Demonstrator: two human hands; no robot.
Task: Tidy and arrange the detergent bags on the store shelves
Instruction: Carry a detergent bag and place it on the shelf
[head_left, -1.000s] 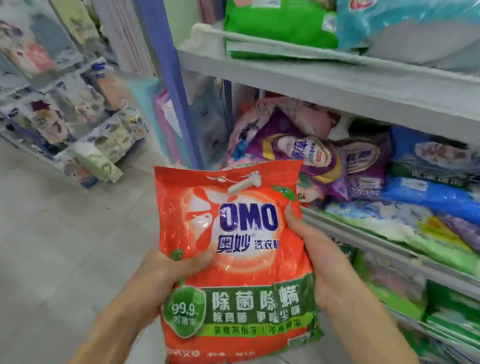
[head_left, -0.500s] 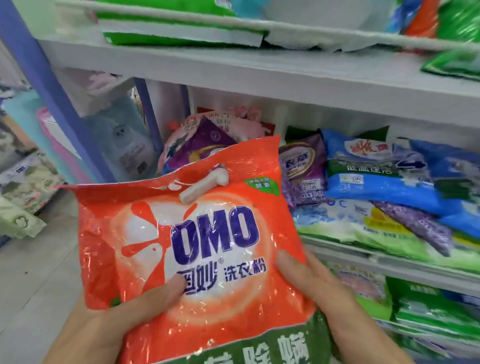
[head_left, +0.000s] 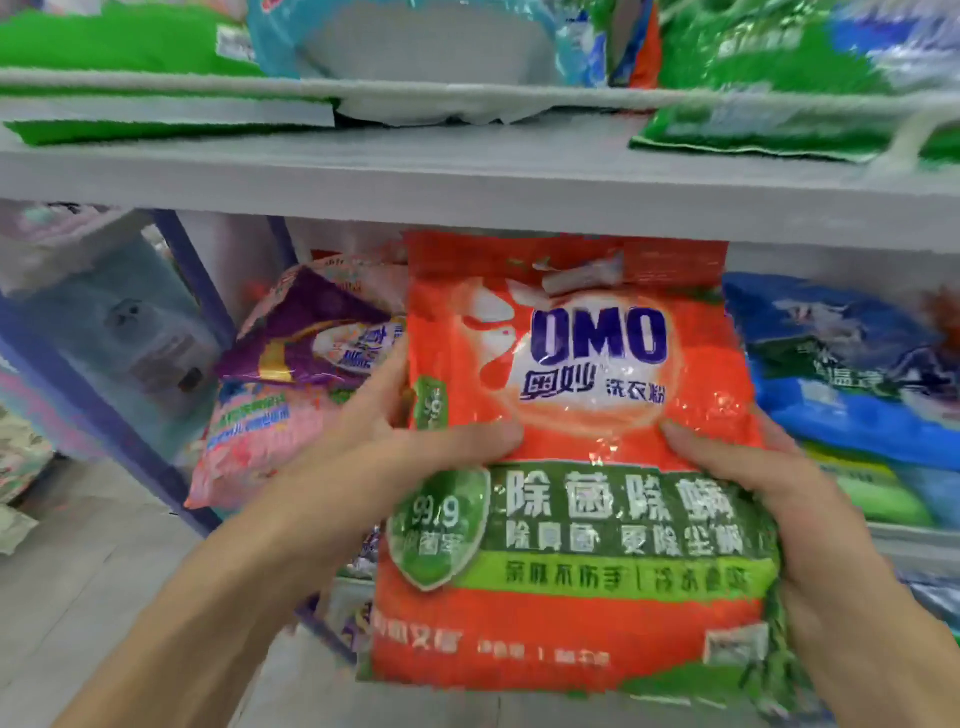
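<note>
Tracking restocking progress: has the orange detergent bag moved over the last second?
Yes. The orange bag has gone up and rightwards along the shelf; its top now reaches that board, between the purple bag and blue bag.

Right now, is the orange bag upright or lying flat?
Upright: the orange bag has its handle end on top and print reading level; left hand and right hand grip its sides.

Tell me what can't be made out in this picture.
Head view:
- Shelf spot behind the orange plastic OMO detergent bag: hidden by the bag.
- Right hand fingertips: behind the bag.
- Bag's bottom small print: blurred.
- Green plastic bags on upper shelf: cut by top edge.
</note>
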